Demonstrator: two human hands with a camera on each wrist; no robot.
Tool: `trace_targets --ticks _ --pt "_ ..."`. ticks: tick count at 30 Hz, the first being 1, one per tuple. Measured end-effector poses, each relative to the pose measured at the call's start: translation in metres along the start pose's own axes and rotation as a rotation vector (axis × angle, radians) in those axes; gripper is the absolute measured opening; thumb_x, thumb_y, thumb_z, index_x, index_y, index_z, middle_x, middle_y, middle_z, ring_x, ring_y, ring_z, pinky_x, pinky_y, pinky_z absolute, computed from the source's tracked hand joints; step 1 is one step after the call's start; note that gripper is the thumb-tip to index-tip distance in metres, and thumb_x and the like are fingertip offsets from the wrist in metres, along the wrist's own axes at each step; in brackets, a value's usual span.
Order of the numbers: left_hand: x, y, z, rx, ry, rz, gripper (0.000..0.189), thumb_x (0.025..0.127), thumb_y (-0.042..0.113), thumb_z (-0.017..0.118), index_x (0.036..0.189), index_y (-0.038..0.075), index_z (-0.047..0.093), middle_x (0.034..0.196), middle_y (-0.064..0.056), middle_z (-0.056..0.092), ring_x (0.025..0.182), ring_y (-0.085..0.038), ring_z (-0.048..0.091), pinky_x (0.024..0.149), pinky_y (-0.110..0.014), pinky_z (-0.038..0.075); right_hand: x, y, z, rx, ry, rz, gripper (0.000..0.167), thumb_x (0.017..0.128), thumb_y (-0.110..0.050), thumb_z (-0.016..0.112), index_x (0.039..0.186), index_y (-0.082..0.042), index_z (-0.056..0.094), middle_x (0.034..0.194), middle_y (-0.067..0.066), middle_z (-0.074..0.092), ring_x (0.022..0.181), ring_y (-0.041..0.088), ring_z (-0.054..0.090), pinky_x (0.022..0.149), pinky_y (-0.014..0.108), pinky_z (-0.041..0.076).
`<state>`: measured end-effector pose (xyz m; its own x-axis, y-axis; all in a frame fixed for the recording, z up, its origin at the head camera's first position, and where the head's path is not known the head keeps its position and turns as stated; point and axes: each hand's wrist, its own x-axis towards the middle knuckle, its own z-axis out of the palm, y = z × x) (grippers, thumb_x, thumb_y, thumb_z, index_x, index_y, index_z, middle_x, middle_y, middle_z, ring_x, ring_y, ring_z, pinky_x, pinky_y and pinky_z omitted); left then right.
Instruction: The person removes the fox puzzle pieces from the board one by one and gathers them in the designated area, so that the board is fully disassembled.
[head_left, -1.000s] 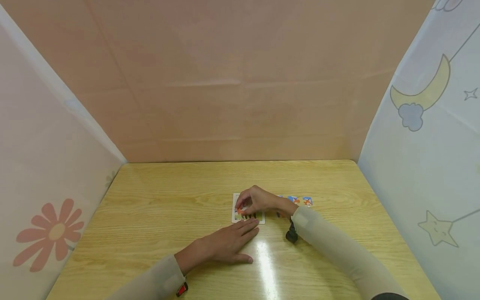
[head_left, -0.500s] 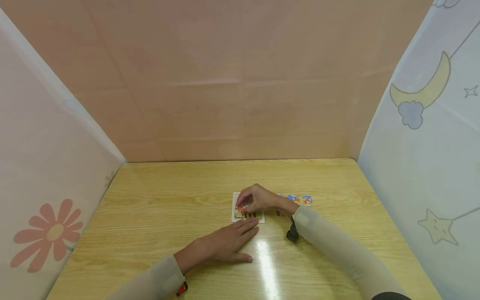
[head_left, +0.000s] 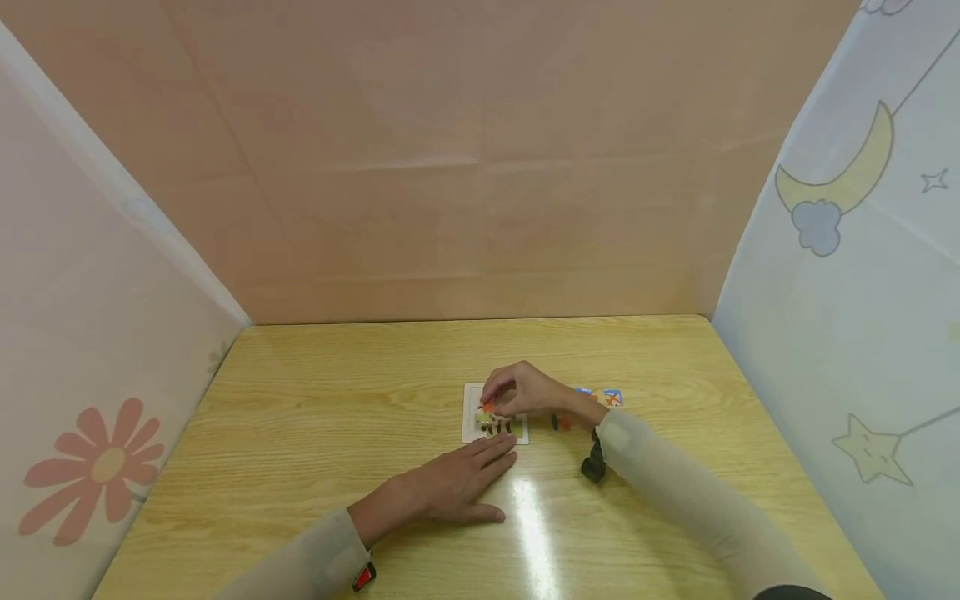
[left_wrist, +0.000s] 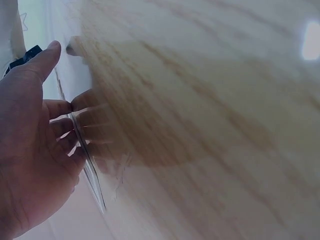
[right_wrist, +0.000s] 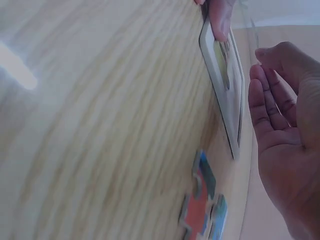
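Note:
A small puzzle tray (head_left: pixel 467 421) with a pale border lies at the middle of the table, dark stripes and green showing along its near part. My right hand (head_left: pixel 527 390) is over the tray and pinches an orange puzzle piece (head_left: pixel 488 409) between thumb and fingers. In the right wrist view this hand (right_wrist: pixel 290 110) hangs just above the tray's border (right_wrist: pixel 222 107). My left hand (head_left: pixel 465 485) lies with straight fingers, its fingertips at the tray's near edge. From the left wrist view, the left fingers (left_wrist: pixel 62 130) reach the tray's edge.
Several loose puzzle pieces (head_left: pixel 612 397) in blue and orange lie right of the tray, partly hidden by the right wrist. The right wrist view shows an orange and blue piece (right_wrist: pixel 197 205) near the tray. Printed cloth walls (head_left: pixel 480 167) stand around the wooden table (head_left: pixel 322 400).
My right hand has moved a little up and to the right with the orange puzzle piece, away from the tray's near left corner. The left hand stays in place.

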<state>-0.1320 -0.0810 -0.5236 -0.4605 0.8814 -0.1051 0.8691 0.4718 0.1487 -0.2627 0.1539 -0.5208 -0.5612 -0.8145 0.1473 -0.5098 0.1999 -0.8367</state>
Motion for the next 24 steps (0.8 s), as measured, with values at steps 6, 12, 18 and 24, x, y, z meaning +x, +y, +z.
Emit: trace_targets --ticks 6,12,18,24 --pt "0.0 0.0 0.0 0.004 -0.002 -0.006 0.085 0.108 0.064 0.044 0.168 0.006 0.028 0.177 -0.011 0.016 0.163 -0.026 0.018 0.13 -0.038 0.025 -0.009 -0.003 -0.006 0.0 0.042 0.045 0.02 0.092 0.003 0.079 0.109 -0.006 0.081 0.113 0.009 0.075 0.102 0.018 0.072 0.092 0.033 0.062" --pt "0.001 0.0 0.001 -0.001 -0.003 -0.008 0.085 0.108 0.065 0.044 0.168 0.007 0.028 0.177 -0.012 0.016 0.163 -0.026 0.018 0.13 -0.039 0.026 -0.021 -0.008 -0.011 0.019 0.071 0.085 0.019 0.092 0.003 0.078 0.108 -0.006 0.082 0.112 0.011 0.075 0.103 0.025 0.071 0.094 0.039 0.061" --pt "0.001 0.001 0.0 -0.012 -0.005 -0.016 0.085 0.108 0.064 0.046 0.168 0.007 0.027 0.177 -0.011 0.016 0.163 -0.026 0.018 0.13 -0.039 0.026 -0.034 -0.015 -0.017 0.027 0.078 0.091 0.017 0.094 0.002 0.076 0.108 -0.004 0.081 0.113 0.013 0.074 0.105 0.03 0.07 0.096 0.046 0.06" --pt "0.001 0.001 0.001 0.004 -0.001 -0.012 0.085 0.108 0.063 0.046 0.168 0.006 0.028 0.177 -0.011 0.016 0.163 -0.026 0.018 0.13 -0.039 0.025 -0.048 -0.018 -0.022 0.015 0.082 0.093 0.018 0.092 0.004 0.078 0.108 -0.004 0.081 0.112 0.012 0.075 0.103 0.028 0.071 0.094 0.047 0.061"
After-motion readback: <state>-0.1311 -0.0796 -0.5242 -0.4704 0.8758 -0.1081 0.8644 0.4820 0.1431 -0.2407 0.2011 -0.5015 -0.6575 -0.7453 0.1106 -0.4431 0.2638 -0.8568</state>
